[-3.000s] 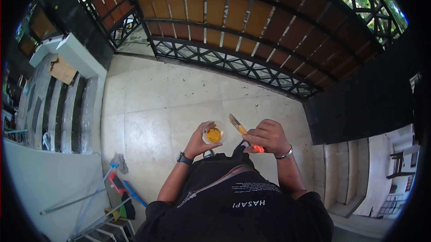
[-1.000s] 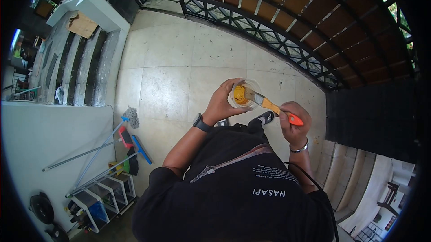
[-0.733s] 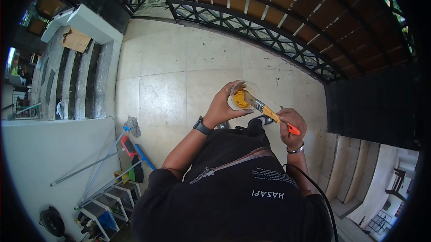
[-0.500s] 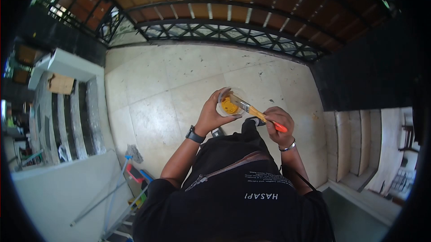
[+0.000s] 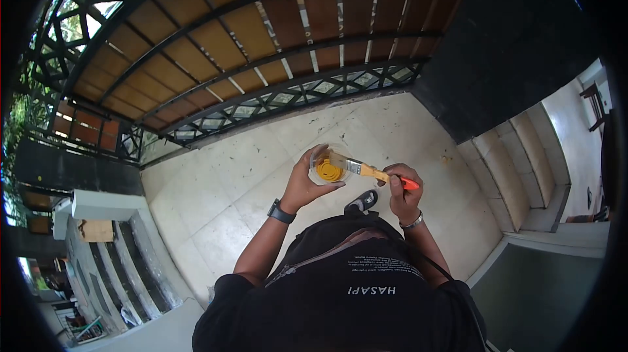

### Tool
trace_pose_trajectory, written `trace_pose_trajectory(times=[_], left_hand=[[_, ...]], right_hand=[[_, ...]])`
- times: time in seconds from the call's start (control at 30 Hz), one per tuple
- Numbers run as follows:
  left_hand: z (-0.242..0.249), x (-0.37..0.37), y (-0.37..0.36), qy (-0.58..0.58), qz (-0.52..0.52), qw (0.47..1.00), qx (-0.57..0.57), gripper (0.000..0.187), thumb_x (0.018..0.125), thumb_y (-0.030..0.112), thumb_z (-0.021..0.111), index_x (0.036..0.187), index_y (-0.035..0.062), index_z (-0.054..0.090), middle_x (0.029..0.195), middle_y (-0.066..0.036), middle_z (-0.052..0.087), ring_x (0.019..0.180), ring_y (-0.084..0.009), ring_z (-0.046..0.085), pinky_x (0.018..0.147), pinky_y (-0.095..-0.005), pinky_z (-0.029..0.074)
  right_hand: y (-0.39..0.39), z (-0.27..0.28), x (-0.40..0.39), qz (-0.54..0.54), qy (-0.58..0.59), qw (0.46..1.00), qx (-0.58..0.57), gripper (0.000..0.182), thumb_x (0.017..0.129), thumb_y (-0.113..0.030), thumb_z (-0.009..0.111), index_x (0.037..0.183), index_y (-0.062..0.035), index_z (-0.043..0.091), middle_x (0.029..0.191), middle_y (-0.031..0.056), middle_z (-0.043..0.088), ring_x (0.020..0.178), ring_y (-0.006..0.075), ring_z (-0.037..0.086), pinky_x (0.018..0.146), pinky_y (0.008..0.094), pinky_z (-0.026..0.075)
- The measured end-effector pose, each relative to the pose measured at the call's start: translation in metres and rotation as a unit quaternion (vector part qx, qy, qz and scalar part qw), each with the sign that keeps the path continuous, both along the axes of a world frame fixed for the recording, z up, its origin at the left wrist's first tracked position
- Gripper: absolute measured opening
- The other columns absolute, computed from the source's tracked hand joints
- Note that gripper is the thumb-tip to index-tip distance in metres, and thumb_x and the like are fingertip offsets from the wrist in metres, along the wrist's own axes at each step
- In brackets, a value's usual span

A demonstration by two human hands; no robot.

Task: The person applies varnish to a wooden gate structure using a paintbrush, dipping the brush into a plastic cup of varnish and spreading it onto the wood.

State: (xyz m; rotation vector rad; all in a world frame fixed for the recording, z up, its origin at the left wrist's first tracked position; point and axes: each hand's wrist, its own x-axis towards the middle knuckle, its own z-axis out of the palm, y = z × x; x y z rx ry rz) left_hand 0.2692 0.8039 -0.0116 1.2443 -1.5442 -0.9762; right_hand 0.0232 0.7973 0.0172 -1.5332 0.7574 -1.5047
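My left hand [image 5: 305,184] is wrapped round a clear plastic cup [image 5: 318,166], tilted so that its inside shows. Yellow paint [image 5: 328,171] lies in the bottom of the cup. In my right hand [image 5: 404,194] is a paintbrush [image 5: 374,172] with a wooden handle that ends in orange-red. The brush points left, its metal ferrule at the cup's rim and its bristles inside the cup's mouth. Both hands are in front of my body, above the pale tiled floor [image 5: 261,149].
Ahead stands a gate [image 5: 281,32] with brown panels and a black metal frame. Steps [image 5: 517,169] rise at the right beside a dark wall [image 5: 510,51]. More steps [image 5: 131,267] are at the left, with cardboard [image 5: 96,231] on them. My sandalled foot [image 5: 363,201] shows below the hands.
My view has turned and tilted up, so more of the gate shows and the mop and tools at lower left are gone from view. Both hands keep their holds; the brush lies flatter.
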Motion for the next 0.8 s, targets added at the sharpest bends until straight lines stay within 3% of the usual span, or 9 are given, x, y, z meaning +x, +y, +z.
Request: trace_pose_trajectory(times=[0.2, 0.43, 0.6, 0.63, 0.8], left_hand=[[0.017, -0.069, -0.081, -0.016, -0.049, 0.998, -0.019, 0.090, 0.062, 0.025, 0.089, 0.136, 0.0022, 0.043, 0.130, -0.016, 0.054, 0.120, -0.0270, 0.054, 0.104, -0.0378, 0.042], [0.033, -0.147, -0.143, 0.018, -0.103, 0.994, 0.018, 0.090, 0.063, 0.024, 0.089, 0.136, -0.0004, 0.042, 0.131, -0.017, 0.053, 0.122, -0.0259, 0.052, 0.106, -0.0377, 0.040], [0.032, -0.175, -0.182, 0.029, -0.164, 0.986, 0.030, 0.093, 0.064, 0.019, 0.089, 0.138, -0.0024, 0.038, 0.136, -0.017, 0.048, 0.127, -0.0259, 0.048, 0.108, -0.0387, 0.038], [0.029, -0.180, -0.189, 0.023, -0.172, 0.984, 0.039, 0.093, 0.064, 0.018, 0.089, 0.138, -0.0023, 0.038, 0.136, -0.017, 0.048, 0.128, -0.0258, 0.047, 0.108, -0.0388, 0.037], [0.030, -0.202, -0.241, 0.048, -0.220, 0.973, 0.048, 0.091, 0.064, 0.015, 0.089, 0.137, -0.0017, 0.038, 0.135, -0.017, 0.049, 0.128, -0.0252, 0.047, 0.109, -0.0377, 0.037]], right_hand=[[-0.058, 0.000, -0.064, -0.068, -0.021, 0.997, 0.022, 0.014, 0.097, -0.012, 0.047, 0.101, 0.0014, 0.052, 0.083, 0.0143, 0.061, 0.066, 0.0182, 0.062, 0.063, 0.0309, 0.052], [-0.094, 0.008, -0.126, -0.158, -0.084, 0.983, 0.048, 0.012, 0.098, -0.009, 0.047, 0.100, 0.0022, 0.052, 0.078, 0.0115, 0.062, 0.067, 0.0171, 0.062, 0.064, 0.0305, 0.052], [-0.113, 0.000, -0.152, -0.197, -0.154, 0.962, 0.108, 0.017, 0.100, -0.014, 0.043, 0.102, 0.0019, 0.050, 0.077, 0.0123, 0.060, 0.068, 0.0198, 0.062, 0.067, 0.0333, 0.052], [-0.117, -0.002, -0.155, -0.203, -0.149, 0.961, 0.113, 0.019, 0.102, -0.018, 0.041, 0.104, -0.0003, 0.049, 0.083, 0.0102, 0.056, 0.067, 0.0192, 0.062, 0.065, 0.0325, 0.050], [-0.153, -0.016, -0.172, -0.240, -0.204, 0.940, 0.132, 0.022, 0.103, -0.020, 0.039, 0.106, 0.0000, 0.048, 0.081, 0.0120, 0.058, 0.069, 0.0213, 0.063, 0.068, 0.0344, 0.051]])
